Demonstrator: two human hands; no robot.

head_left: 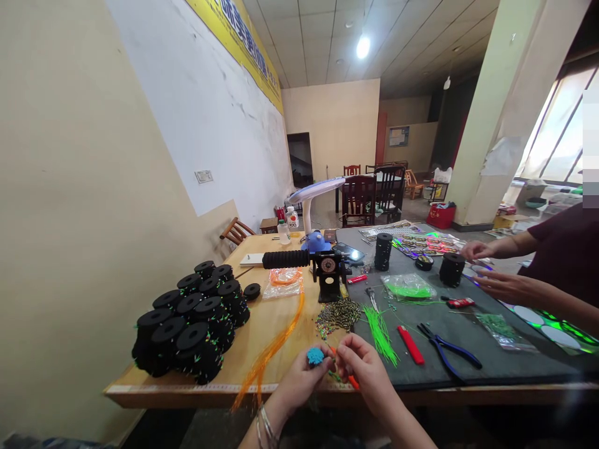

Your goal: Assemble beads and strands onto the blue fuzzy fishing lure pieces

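blue cluster (315, 356): at the near table edge, in the left hand (304, 375), whose thumb and fingers close around it, blue ends facing up. right hand (365, 366): just beside it, thumb and fingertips drawn close together; cannot tell whether anything thin is pinched there. an orange piece (354, 381) shows below the right fingers, hold unclear.

beyond the hands: loose pile of small beads (340, 315), mostly dark and brassy. right of it, bright green strands (381, 337) fanned on the grey mat (388, 369), then a red bar (410, 345) and blue-handled pliers (449, 350), jaws slightly apart. left of the hands, orange strands (274, 345) trail over the table edge from a clear bag (284, 284).

behind the beads: black winding device (328, 277) with a ribbed roller extending left. far left, black spools (189, 337) crowded together, coloured bits around their sides. behind the device, a white-and-blue lamp (307, 215).

right side: a co-worker's two hands (503, 285) near an upright black spool (452, 270); contact not clear
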